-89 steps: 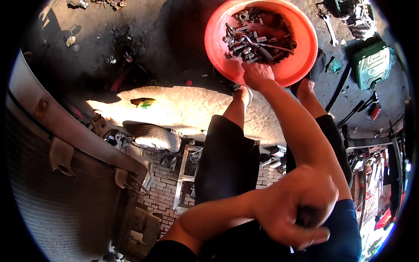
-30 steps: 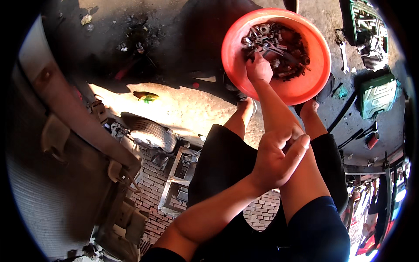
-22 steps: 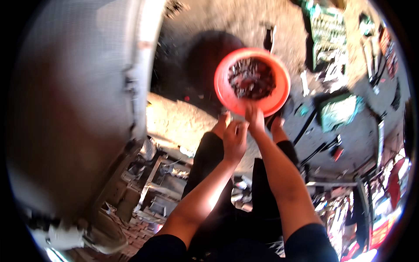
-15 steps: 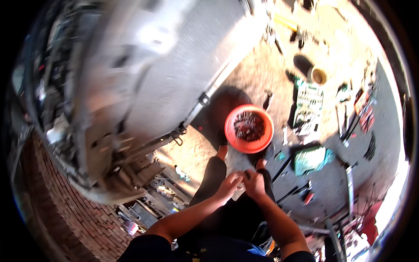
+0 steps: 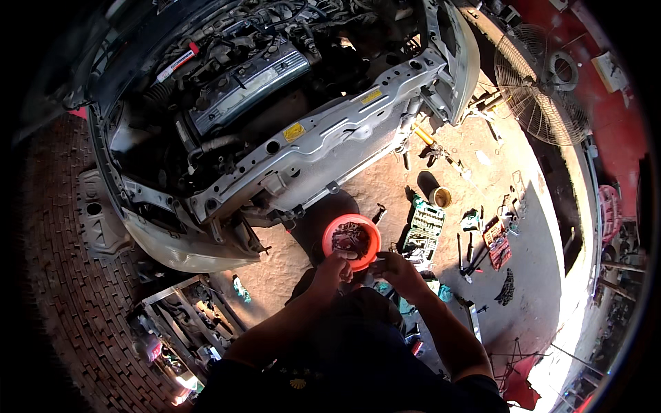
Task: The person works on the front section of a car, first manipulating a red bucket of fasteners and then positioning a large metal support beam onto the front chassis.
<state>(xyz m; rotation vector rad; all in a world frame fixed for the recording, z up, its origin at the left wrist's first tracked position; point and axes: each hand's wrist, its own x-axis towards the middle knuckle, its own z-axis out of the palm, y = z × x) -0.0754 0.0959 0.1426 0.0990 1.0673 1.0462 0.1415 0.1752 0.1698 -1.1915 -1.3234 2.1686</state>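
My left hand is at the near rim of a round red basin, with its fingers curled together. Inside the basin lies a heap of small dark metal parts, probably bolts. To the right and slightly apart, my right hand has its fingertips pinched together close to the basin's edge. Whatever either hand holds is too small or too dark to make out. Beyond the basin stands a car front with its engine bay exposed and a silver cross panel along it.
An open green socket set lies right of the basin, near a small bucket. Beside them are a red tool case and loose tools. A large fan stands far right. A crate of parts sits at lower left.
My view has lifted, bringing the engine bay into sight; the basin appears lower. My hands, close together over my lap before, are now apart and nearer the basin.
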